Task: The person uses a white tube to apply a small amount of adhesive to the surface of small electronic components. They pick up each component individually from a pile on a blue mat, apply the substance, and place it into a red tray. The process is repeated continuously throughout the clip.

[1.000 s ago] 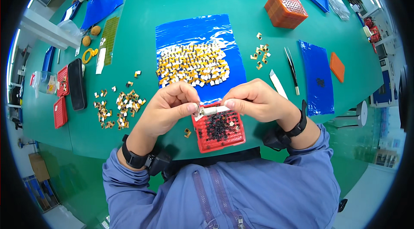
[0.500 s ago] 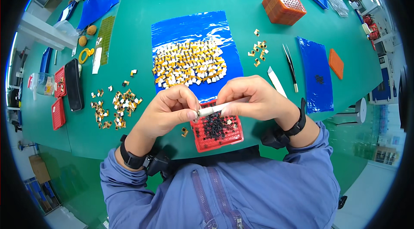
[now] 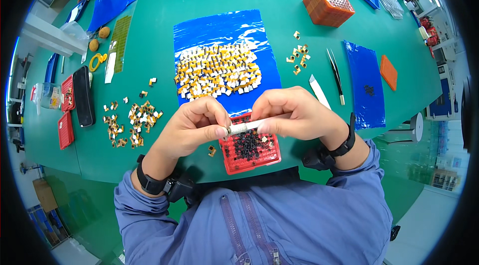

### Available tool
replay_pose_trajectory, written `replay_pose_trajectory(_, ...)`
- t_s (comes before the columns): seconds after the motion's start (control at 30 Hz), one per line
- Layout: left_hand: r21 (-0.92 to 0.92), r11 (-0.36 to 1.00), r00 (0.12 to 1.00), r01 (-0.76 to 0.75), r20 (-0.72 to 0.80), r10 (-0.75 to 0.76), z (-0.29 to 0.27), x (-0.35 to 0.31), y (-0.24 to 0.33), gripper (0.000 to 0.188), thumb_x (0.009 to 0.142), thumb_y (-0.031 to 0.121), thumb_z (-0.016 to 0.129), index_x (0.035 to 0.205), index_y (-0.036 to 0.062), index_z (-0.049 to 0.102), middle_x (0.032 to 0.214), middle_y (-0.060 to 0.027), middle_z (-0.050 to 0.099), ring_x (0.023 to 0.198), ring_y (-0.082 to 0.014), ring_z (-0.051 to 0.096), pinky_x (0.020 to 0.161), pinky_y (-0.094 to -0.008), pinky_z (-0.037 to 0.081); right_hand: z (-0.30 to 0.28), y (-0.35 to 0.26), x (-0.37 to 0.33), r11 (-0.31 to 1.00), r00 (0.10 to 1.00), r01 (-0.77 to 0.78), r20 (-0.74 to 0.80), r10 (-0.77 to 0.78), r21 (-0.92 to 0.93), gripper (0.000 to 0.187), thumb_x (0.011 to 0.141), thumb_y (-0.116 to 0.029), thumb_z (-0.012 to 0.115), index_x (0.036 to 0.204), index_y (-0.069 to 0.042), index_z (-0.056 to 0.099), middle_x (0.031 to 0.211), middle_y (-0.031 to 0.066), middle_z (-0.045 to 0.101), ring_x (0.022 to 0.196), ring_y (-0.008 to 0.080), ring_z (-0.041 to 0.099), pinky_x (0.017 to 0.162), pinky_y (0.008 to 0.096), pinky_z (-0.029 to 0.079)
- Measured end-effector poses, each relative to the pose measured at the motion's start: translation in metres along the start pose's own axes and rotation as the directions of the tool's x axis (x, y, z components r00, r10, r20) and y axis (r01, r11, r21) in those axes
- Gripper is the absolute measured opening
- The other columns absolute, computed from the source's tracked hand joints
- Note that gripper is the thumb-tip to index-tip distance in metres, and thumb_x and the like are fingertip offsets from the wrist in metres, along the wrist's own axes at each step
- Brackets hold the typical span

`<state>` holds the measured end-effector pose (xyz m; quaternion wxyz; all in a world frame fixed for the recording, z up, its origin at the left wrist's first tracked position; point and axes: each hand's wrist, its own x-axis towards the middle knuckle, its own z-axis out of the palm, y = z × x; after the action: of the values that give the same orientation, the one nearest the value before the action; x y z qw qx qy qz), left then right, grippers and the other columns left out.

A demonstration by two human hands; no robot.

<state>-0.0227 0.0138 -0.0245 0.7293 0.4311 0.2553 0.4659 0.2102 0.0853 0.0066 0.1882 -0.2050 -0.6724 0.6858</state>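
My left hand (image 3: 198,124) is closed in a pinch on a tiny part (image 3: 228,132) whose details are too small to make out. In my right hand (image 3: 294,114) is a slim white stick-like tool (image 3: 253,125), gripped between thumb and fingers. Its left tip meets the part at my left fingertips. Below both hands sits a red tray (image 3: 232,167) strewn with small black pieces (image 3: 249,146) and a few gold-and-white ones. Just beyond the hands, a blue sheet (image 3: 214,28) carries a dense bed of small gold-and-white parts (image 3: 219,71).
Loose gold-and-white parts (image 3: 142,120) lie left, with a smaller group (image 3: 299,55) at right. Tweezers (image 3: 336,75), a white blade-shaped strip (image 3: 319,93) and a second blue sheet (image 3: 366,108) are on the right. An orange tray stack (image 3: 327,5) stands farther back. A black case (image 3: 83,98) lies left.
Both hands keep nearly the same pose, the white tool still against the part. The whole view has shifted slightly.
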Motion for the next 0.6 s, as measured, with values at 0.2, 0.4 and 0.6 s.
replay_pose_trajectory(0.2,0.018,1.0,0.999,0.023,0.026,-0.023,0.001,-0.001,0.0,0.008,0.085,0.002,0.063,0.087,0.0026,0.056,0.085,-0.0033,0.059,0.076,-0.0077,0.056,0.067,-0.0215,0.046,-0.006,0.0,0.003,0.928,0.985,0.17,0.042,-0.165,-0.332,0.007,0.084,-0.008,0.065,0.087,-0.001,0.063,0.071,0.0017,0.06,0.057,0.0056,0.053,0.049,0.0196,0.038)
replay_pose_trajectory(0.4,0.108,0.991,0.995,0.083,0.043,-0.088,0.001,-0.002,0.003,0.008,0.085,0.003,0.063,0.087,0.0028,0.056,0.084,-0.0025,0.059,0.075,-0.0066,0.056,0.064,-0.0202,0.045,-0.01,0.005,0.005,0.859,0.949,0.316,0.131,-0.288,-0.402,0.015,0.091,-0.013,0.057,0.088,0.0,0.063,0.067,0.0029,0.061,0.045,0.0062,0.05,0.041,0.0213,0.037)
replay_pose_trajectory(0.6,0.11,0.993,0.998,0.035,0.042,-0.04,0.004,-0.002,0.001,0.006,0.086,0.002,0.062,0.087,0.0033,0.056,0.084,-0.0021,0.059,0.075,-0.0062,0.056,0.062,-0.0197,0.044,-0.007,-0.009,-0.001,0.964,0.989,-0.083,0.097,0.11,-0.251,0.011,0.083,-0.012,0.067,0.082,-0.003,0.061,0.063,0.0018,0.057,0.053,0.0063,0.049,0.048,0.024,0.037)
